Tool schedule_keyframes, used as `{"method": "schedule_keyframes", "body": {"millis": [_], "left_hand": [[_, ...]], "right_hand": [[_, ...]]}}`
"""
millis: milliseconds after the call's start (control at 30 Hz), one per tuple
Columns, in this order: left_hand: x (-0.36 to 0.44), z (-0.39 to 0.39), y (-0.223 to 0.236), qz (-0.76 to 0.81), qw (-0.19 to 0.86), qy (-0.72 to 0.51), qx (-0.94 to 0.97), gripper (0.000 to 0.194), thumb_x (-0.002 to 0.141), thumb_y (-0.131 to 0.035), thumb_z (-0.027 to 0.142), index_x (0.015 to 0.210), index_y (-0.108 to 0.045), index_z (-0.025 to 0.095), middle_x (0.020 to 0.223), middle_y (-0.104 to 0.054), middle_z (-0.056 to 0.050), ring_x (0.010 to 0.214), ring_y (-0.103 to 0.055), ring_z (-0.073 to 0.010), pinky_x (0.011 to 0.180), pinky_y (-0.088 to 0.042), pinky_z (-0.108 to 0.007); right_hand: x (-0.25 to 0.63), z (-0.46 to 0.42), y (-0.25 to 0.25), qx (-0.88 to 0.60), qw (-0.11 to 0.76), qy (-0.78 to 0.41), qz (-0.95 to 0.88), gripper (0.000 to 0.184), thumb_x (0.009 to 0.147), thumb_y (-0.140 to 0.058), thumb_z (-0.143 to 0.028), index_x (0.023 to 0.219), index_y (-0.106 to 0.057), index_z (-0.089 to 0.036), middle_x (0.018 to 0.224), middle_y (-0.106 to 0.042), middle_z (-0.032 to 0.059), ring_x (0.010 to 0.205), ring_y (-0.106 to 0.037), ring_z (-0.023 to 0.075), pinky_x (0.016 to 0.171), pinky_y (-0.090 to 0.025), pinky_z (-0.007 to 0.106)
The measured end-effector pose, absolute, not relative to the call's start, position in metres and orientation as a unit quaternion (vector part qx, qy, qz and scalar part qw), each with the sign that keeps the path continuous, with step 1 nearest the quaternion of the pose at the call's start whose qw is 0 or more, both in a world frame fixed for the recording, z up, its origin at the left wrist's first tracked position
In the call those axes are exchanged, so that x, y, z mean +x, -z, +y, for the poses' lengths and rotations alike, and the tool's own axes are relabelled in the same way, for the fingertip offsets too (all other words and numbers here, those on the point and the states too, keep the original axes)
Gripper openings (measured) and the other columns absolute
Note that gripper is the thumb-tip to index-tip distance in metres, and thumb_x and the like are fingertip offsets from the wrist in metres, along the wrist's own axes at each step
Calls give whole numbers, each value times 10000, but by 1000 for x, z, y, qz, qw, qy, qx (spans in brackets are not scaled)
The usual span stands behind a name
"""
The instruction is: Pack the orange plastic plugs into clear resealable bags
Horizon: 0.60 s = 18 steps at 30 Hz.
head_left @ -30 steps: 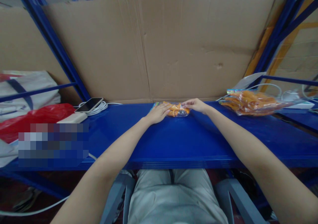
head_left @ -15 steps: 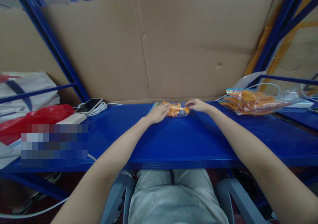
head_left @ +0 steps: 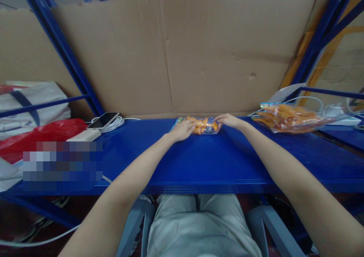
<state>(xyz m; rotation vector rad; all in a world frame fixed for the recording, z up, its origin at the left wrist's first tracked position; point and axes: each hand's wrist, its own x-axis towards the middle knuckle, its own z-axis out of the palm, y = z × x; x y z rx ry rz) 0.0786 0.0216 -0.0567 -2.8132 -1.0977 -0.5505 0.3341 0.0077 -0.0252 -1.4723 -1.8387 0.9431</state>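
Note:
A small clear plastic bag [head_left: 202,125] with orange pieces inside lies flat on the blue tabletop, close to the cardboard at the back. Its left end shows a coloured, shiny print. Across that left part rests my left hand [head_left: 182,130], fingers stretched out flat on the plastic. My right hand [head_left: 229,120] is at the bag's right end, its fingers bent and closed on the edge of the plastic. What the orange pieces are, I cannot make out.
To the right lies a larger clear bag [head_left: 287,117] of orange pieces, near white cables. On the left are a phone [head_left: 103,120] on a coiled white cable [head_left: 115,125], a white block [head_left: 83,135], a red plastic bag [head_left: 42,135] and a white cloth bag [head_left: 51,101]. Cardboard [head_left: 213,52] stands behind.
The view has shifted slightly. My right fingers have closed in on the right end of the small bag; my left hand stays flat on it.

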Motion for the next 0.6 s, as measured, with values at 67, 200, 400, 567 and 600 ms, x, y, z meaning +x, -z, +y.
{"method": "schedule_keyframes", "body": {"millis": [67,200,400,567,600], "left_hand": [[79,23,57,-357,37,179,-916,442,957,-308,318,1292,-559,176,1393,-520,-84,1305,-437,-200,1118,-274,-365],[80,23,58,-357,42,182,-915,456,956,-301,313,1280,-566,134,1385,-523,-114,1296,-448,-209,1112,-285,-359],[78,24,59,-352,38,193,-915,452,955,-301,324,1278,-567,153,1378,-533,-104,1295,-452,-206,1113,-290,-374],[74,27,62,-346,33,193,-918,459,952,-302,341,1301,-547,169,1399,-518,-94,1320,-427,-199,1127,-273,-384],[73,27,63,-346,34,193,-918,464,951,-303,344,1313,-536,170,1409,-508,-93,1330,-417,-199,1133,-262,-388]], "right_hand": [[337,5,23,-538,303,-382,-688,374,885,-418,-59,1222,-574,-12,518,-672,28,698,-702,181,972,-430,329],[342,2,20,-531,300,-403,-683,343,911,-471,-162,1205,-608,-51,529,-678,41,656,-696,194,900,-482,356],[341,3,24,-536,301,-428,-662,326,896,-548,-173,1203,-577,-69,543,-669,38,522,-649,160,648,-555,301],[337,4,28,-558,291,-433,-646,442,862,-637,-215,1271,-517,-101,633,-690,40,486,-629,128,548,-544,241],[336,4,29,-561,294,-432,-642,471,851,-653,-222,1283,-508,-105,639,-688,37,477,-623,123,544,-543,235]]}}
